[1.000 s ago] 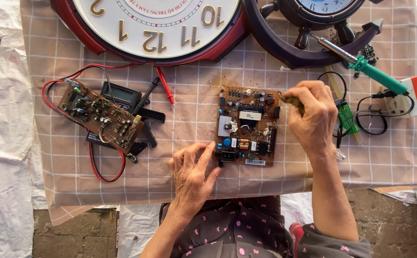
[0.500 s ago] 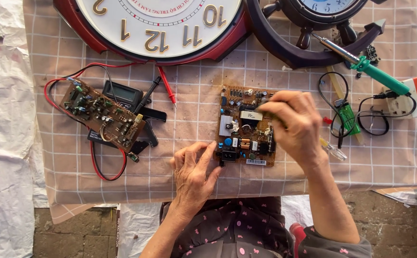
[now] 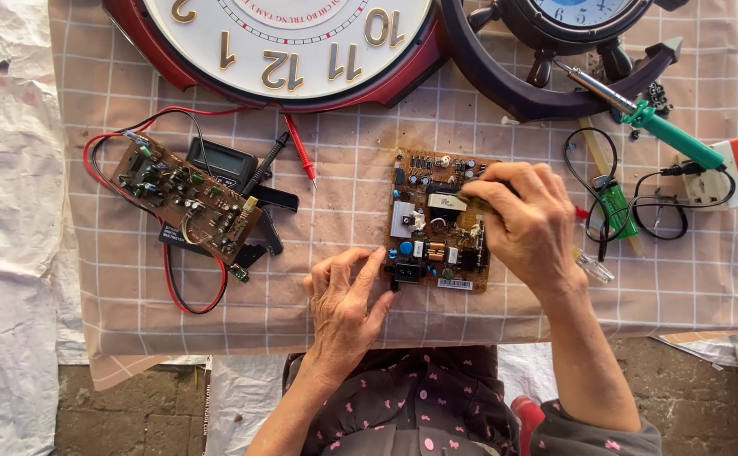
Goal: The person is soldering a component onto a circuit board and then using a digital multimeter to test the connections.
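A brown circuit board (image 3: 436,221) lies flat near the middle of the table (image 3: 343,287), which is covered with a checked beige cloth. The left hand (image 3: 348,295) rests at the board's 7 o'clock corner, fingers loosely spread, with the fingertips touching the board's edge beside a black socket. The right hand (image 3: 525,224) lies over the board's 3 o'clock side, fingers pressed together around a thin tool that is mostly hidden; its clear-handled end (image 3: 595,268) sticks out at 4 o'clock from the hand.

At 9 o'clock from the board, well apart, a second circuit board (image 3: 185,201) sits tilted on top of a black multimeter (image 3: 223,165), with red and black leads (image 3: 191,291) looping around it and two probes (image 3: 288,152) lying between the boards. At 12 o'clock a large red-rimmed wall clock (image 3: 288,42) lies face up, and beside it at 1 o'clock a dark ship's-wheel clock (image 3: 571,46). At 2 o'clock a green-handled soldering iron (image 3: 648,118) points toward that clock, near a white and orange power socket (image 3: 724,173).
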